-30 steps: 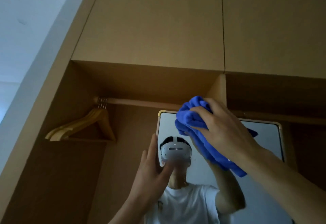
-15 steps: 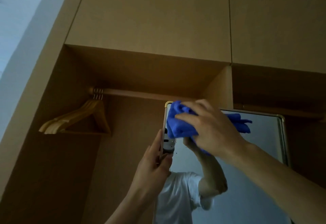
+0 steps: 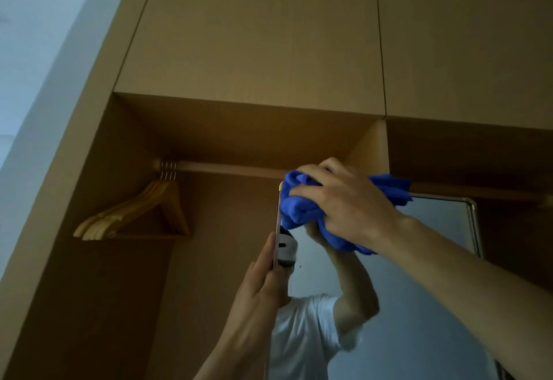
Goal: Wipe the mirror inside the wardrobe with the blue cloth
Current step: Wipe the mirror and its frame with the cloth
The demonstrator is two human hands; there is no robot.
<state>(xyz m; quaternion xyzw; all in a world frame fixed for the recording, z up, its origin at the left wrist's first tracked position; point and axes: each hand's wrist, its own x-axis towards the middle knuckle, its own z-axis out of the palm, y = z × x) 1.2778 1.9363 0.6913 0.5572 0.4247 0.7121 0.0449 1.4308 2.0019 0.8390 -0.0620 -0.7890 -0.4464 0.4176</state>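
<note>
Up high, the right hand (image 3: 347, 203) clutches the bunched blue cloth (image 3: 302, 209) against the top left corner of the wardrobe mirror (image 3: 443, 215) — pressing to wipe — while the left hand (image 3: 260, 290) pinches its edge with fingers (image 3: 269, 257) and thumb, seemingly steadying it.

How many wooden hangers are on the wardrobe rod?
4, by their hooks: the hangers hang bunched at the left end of the rod, left of the mirror. They overlap, so one more may be hidden.

worn: white short-sleeved T-shirt (image 3: 299, 337) | head: white headset (image 3: 286, 249) | forearms (image 3: 463, 284): bare
</note>
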